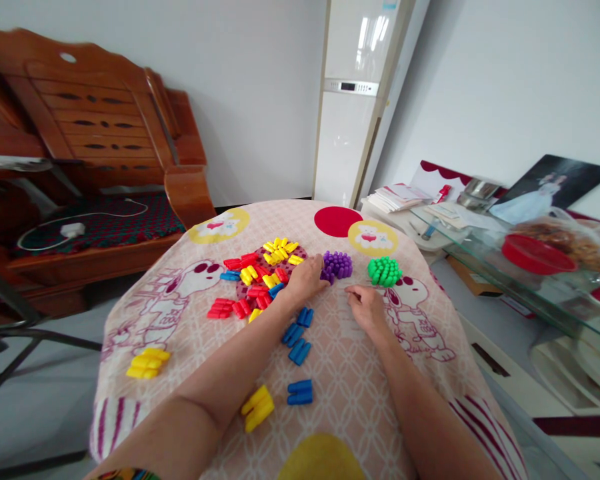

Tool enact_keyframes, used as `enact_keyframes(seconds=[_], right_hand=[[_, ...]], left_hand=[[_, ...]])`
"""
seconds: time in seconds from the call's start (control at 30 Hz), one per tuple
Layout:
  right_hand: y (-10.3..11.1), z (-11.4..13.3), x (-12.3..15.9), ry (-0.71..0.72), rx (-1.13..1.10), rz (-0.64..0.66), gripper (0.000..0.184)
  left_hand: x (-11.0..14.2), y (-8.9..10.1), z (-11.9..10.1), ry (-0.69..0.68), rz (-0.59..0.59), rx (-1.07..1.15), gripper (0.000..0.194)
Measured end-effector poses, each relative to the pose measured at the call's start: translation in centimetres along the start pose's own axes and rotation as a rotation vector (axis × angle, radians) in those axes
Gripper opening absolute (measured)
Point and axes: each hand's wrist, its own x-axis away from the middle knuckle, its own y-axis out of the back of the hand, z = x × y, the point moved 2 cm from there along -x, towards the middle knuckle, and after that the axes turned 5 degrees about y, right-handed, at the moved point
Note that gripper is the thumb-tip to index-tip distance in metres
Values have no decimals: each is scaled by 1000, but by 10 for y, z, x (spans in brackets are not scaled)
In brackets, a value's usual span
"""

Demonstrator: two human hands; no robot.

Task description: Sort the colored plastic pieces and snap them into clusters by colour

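My left hand (307, 280) is at the left edge of a tight cluster of purple plastic pieces (338, 265), its thumb and fingertips closed around the nearest ones. My right hand (368, 308) hovers or rests just below and right of that cluster, fingers curled in, with nothing visible in them. Beyond it stands a similar bunch of green pieces (385, 271). Left of my left hand lie scattered red pieces (221, 308), yellow pieces (280, 251) and blue pieces (230, 275). More blue pieces (299, 351) lie beside my left forearm.
A patterned cloth (350, 373) covers the round table. Nearer me are a yellow group (258, 408), another yellow group (149, 363) and a blue piece (300, 392). At right, a glass-topped stand holds a red bowl (538, 255). A wooden chair (95, 133) stands at left.
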Motion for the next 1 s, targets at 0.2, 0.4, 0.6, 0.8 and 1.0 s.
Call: enact_keyframes(seconds=[0.2, 0.4, 0.6, 0.8, 1.0], right_hand=[[-1, -2, 0, 20, 11, -13, 30], [-1, -2, 0, 8, 24, -5, 30], [-1, -2, 0, -2, 22, 6, 30], [-1, -4, 0, 13, 1, 4, 32], [0, -5, 0, 15, -41, 0, 32]], left_hand=[[-1, -6, 2, 117, 85, -133, 39], [-4, -8, -8, 127, 60, -169, 45], [-4, -8, -12, 147, 47, -159, 46], [-1, 48, 21, 45, -31, -41, 32], [32, 118, 67, 162, -218, 23, 22]])
